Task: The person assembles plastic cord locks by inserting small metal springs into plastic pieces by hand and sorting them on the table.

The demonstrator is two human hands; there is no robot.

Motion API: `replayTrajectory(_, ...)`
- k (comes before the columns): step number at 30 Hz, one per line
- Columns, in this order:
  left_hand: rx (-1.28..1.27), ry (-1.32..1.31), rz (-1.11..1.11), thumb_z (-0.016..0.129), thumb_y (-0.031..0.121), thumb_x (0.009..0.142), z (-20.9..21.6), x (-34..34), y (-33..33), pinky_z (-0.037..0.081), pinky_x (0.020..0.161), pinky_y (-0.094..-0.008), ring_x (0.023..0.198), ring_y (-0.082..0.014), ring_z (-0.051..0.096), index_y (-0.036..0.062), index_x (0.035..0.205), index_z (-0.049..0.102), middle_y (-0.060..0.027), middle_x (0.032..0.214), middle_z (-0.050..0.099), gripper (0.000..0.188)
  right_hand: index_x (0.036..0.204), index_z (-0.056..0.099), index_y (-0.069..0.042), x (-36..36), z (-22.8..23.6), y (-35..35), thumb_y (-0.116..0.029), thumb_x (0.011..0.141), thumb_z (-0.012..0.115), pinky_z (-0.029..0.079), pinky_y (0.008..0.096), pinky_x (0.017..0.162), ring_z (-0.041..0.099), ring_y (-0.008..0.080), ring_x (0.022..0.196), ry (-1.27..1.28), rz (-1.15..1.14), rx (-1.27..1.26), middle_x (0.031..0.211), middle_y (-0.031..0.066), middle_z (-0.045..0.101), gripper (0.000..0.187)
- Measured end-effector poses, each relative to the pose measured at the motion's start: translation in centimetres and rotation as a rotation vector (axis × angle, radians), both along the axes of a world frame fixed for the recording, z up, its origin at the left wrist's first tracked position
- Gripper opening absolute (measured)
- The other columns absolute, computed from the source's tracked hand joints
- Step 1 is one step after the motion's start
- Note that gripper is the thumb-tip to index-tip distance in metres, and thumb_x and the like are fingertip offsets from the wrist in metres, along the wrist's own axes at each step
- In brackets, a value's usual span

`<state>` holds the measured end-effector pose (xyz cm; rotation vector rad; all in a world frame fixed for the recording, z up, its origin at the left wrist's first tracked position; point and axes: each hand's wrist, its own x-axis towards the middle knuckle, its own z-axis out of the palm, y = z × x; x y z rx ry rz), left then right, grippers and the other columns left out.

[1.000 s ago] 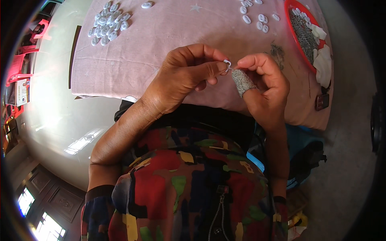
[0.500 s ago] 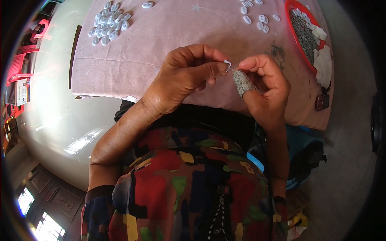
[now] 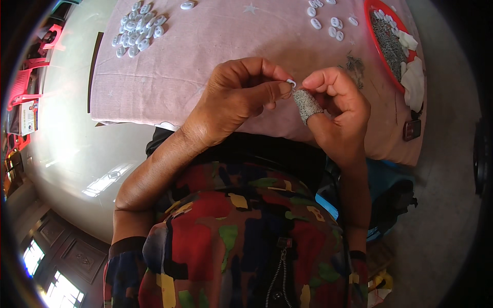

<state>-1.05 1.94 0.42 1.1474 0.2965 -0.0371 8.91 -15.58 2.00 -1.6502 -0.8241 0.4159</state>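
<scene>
My left hand (image 3: 239,95) pinches a small white oval piece (image 3: 291,82) between thumb and forefinger; most of it is covered by the fingertips. Close by on the right is my right hand (image 3: 341,108), its thumb wrapped in a grey knitted finger cover (image 3: 308,106). That thumb presses up against the white piece, while the forefinger curls just above it. Whether something tiny sits between the right fingertips is too small to tell. Both hands are over the near edge of a pink cloth (image 3: 205,46) spread on the table.
White oval pieces (image 3: 136,31) form a pile at the far left, with more white pieces (image 3: 334,23) at the far right. A red tray (image 3: 368,31) holds many small grey metal bits. White cloth (image 3: 412,84) hangs on its rim; small metal bits (image 3: 354,64) lie beside it.
My right thumb has moved slightly left and up, closer to the white piece. The white piece has turned a little in my left fingers, and less of it shows.
</scene>
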Motion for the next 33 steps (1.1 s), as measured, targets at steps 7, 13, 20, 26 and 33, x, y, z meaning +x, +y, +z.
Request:
replayTrajectory(7,0.068,-0.035,0.007,0.073,0.012,0.09,-0.1,-0.2,-0.3,0.04,0.057,-0.0157,0.069,-0.0014,0.055,0.0068,0.104,0.068,0.0043,0.084,0.065,0.016,0.095,0.06,0.002,-0.2,0.7,0.5,0.013,0.076,0.061,0.048,0.019,0.064,0.057,0.0031,0.074,-0.032,0.014,-0.02,0.084,0.0018,0.063,0.022)
replayTrajectory(13,-0.04,0.064,-0.024,0.071,0.015,0.092,-0.3,-0.1,0.2,0.038,0.056,-0.0164,0.069,-0.0018,0.054,0.0054,0.105,0.068,0.0025,0.087,0.066,0.016,0.098,0.062,0.001,0.3,1.0,0.7,0.01,0.079,0.062,0.048,0.0197,0.065,0.059,0.0038,0.077,0.015,0.046,-0.108,0.084,0.0023,0.065,0.021)
replayTrajectory(20,-0.149,0.054,0.01,0.069,0.018,0.094,-0.4,0.2,0.5,0.038,0.057,-0.0167,0.07,-0.0029,0.054,0.0056,0.106,0.066,-0.0001,0.09,0.067,0.018,0.102,0.064,0.001,0.5,1.3,0.1,0.009,0.08,0.063,0.047,0.0211,0.063,0.059,0.0042,0.076,-0.091,-0.02,-0.057,0.086,0.0028,0.066,0.023)
replayTrajectory(26,-0.166,0.057,0.002,0.068,0.017,0.094,-0.4,0.3,0.6,0.039,0.057,-0.0168,0.071,-0.003,0.055,0.0052,0.107,0.066,-0.0007,0.09,0.068,0.018,0.098,0.064,0.0,0.5,0.8,0.4,0.009,0.078,0.063,0.049,0.0239,0.059,0.063,0.0124,0.071,-0.292,0.021,-0.173,0.083,0.0079,0.066,0.022)
replayTrajectory(33,-0.128,0.06,-0.04,0.068,0.015,0.094,-0.6,0.2,0.7,0.041,0.057,-0.0172,0.071,-0.0028,0.057,0.0038,0.108,0.067,-0.001,0.089,0.068,0.018,0.092,0.061,-0.001,0.3,0.9,0.9,0.008,0.074,0.065,0.051,0.0301,0.055,0.063,0.0222,0.065,-0.45,0.041,-0.123,0.079,0.0116,0.062,0.02)
